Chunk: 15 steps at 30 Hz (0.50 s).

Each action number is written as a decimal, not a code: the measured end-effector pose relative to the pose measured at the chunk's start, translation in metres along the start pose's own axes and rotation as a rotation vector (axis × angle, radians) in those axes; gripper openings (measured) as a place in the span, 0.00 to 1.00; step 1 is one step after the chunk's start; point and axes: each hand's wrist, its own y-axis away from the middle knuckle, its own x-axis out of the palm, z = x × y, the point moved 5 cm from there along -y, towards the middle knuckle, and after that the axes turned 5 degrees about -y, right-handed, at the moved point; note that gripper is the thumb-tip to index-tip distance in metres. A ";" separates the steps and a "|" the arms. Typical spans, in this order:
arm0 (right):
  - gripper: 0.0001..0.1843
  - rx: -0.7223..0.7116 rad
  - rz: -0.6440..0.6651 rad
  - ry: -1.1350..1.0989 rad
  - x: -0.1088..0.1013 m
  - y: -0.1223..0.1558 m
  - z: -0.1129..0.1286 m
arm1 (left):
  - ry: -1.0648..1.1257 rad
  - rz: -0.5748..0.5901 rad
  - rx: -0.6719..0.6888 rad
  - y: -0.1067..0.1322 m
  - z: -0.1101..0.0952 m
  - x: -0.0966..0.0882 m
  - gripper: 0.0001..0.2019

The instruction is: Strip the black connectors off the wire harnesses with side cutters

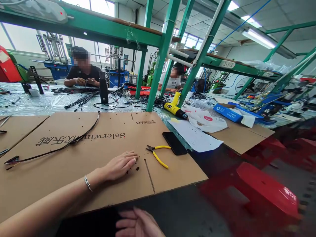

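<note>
My left hand (120, 165) lies flat on a sheet of brown cardboard (74, 158), fingers stretched out and together, touching a few small black bits beside its fingertips. A silver bracelet sits on that wrist. My right hand (139, 223) rests low at the bottom edge, below the table's edge, fingers loosely spread and holding nothing. Yellow-handled pliers (158, 154) lie on the cardboard just right of my left hand. A black phone (174, 143) lies beside them. A long black cable (56, 144) runs across the cardboard to the left.
Two people sit at the far side among bundles of black cables (81, 95). A yellow heat gun (174, 107), white paper (197, 136), a plastic bag and a blue box (225, 112) lie right of a green frame post (160, 56). Red stools (266, 191) stand at lower right.
</note>
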 end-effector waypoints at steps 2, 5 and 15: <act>0.32 0.049 0.081 -0.132 0.009 -0.019 -0.002 | 0.029 0.059 0.085 0.004 -0.015 0.009 0.28; 0.29 0.061 0.182 -0.238 0.025 -0.032 0.004 | 0.104 0.068 0.099 0.012 -0.028 0.016 0.27; 0.22 -0.018 0.154 -0.397 0.001 -0.022 -0.002 | 0.137 -0.400 -0.314 0.029 0.008 0.007 0.35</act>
